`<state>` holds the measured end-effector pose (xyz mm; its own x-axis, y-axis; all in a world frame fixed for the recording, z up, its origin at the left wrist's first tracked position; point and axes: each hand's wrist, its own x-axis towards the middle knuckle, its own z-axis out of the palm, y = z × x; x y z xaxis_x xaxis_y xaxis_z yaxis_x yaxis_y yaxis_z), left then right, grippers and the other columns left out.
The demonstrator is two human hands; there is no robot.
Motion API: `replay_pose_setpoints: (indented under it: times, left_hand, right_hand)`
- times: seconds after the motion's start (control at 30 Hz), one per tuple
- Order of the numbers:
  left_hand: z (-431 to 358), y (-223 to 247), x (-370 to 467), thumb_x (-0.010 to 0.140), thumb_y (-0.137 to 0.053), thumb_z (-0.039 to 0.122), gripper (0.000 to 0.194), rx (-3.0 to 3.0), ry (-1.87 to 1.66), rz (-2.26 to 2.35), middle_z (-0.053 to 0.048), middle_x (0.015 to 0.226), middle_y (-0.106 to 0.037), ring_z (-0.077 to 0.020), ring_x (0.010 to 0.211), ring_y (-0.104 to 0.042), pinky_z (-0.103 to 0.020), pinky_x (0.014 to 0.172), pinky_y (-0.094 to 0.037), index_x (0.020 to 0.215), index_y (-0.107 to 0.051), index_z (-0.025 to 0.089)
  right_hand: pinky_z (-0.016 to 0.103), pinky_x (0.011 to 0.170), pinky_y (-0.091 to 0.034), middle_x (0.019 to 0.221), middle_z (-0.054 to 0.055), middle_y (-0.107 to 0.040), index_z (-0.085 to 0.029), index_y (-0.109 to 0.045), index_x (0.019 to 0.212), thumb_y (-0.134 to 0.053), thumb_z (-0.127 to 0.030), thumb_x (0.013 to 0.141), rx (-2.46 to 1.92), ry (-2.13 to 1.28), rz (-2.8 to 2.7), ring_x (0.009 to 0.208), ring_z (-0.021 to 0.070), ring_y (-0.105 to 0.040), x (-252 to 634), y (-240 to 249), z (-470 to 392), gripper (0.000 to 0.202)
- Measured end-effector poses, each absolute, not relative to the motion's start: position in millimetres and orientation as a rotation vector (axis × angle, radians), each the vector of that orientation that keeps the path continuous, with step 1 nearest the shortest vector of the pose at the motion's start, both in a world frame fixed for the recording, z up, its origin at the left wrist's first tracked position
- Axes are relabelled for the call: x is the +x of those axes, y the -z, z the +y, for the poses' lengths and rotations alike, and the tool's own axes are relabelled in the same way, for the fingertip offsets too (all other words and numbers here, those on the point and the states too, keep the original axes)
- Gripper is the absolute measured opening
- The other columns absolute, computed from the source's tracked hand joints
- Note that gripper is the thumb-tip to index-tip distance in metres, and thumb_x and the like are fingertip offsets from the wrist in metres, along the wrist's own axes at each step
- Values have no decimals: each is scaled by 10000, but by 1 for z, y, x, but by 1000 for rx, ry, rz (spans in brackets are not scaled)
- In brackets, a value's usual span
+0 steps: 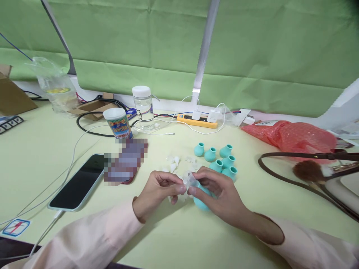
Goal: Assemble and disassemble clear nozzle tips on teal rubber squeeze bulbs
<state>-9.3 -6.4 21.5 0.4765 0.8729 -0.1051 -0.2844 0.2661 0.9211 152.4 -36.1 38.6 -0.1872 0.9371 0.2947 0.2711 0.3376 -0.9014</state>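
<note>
My right hand (220, 192) is wrapped round a teal rubber bulb (200, 201), its neck tilted up and left. A clear translucent piece (190, 178) is at the bulb's neck, between my two hands. My left hand (161, 188) pinches at the edge of that clear area with thumb and fingertips; the exact part it grips is too small to make out. Behind my right hand stand several teal bulbs (210, 154) with their openings up. Small white and clear pieces (174, 164) lie scattered on the table just beyond my fingers.
At the left lie a black-screened phone (78, 183) and a second, blurred phone (127, 160). A printed tub (119, 125), a lidded water bottle (143, 108) and a yellow power strip (196, 121) stand behind. A red plastic bag (297, 138) and a brown strap (275, 175) are at the right.
</note>
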Motion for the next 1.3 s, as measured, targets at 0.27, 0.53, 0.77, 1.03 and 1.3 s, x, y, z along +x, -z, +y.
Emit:
replay_pose_setpoints:
  times: [0.27,0.53,0.77,1.03,1.3]
  left_hand:
    - [-13,-27,-5,575,-696,171,36,1179,-1093,807,2,532,-607,-69,408,-478,-193,397,-415,577,-670,146]
    - [-17,-30,-5,603,-680,208,89,1239,-1087,896,-28,571,-628,-102,459,-537,-212,446,-456,623,-682,121]
    - [-17,-28,-8,627,-665,218,119,1221,-981,871,-23,480,-594,-83,442,-492,-185,417,-414,642,-675,100]
    - [-14,-16,-10,643,-655,198,102,1076,-950,799,18,458,-534,-47,402,-437,-170,410,-368,623,-624,103]
    - [-12,-19,-8,617,-674,206,105,1002,-933,754,0,466,-565,-65,411,-465,-176,403,-378,618,-644,106]
  right_hand:
    - [280,585,-503,733,18,-545,-176,-541,746,-597,-317,682,-1109,-1180,-1507,641,145,-580,151,-42,-36,165]
    - [277,611,-492,743,24,-545,-170,-539,759,-592,-278,689,-1134,-1116,-1557,677,146,-571,151,-41,-35,140]
    - [222,485,-416,657,-2,-469,-185,-531,781,-581,-186,693,-1070,-557,-1791,580,106,-461,151,-31,-40,102]
    - [212,469,-408,668,-2,-487,-179,-540,754,-594,-222,681,-1107,-673,-1735,558,97,-474,150,-27,-39,101]
    - [302,598,-474,728,27,-543,-167,-527,749,-607,-296,667,-1187,-1187,-1500,664,168,-578,151,-37,-37,172]
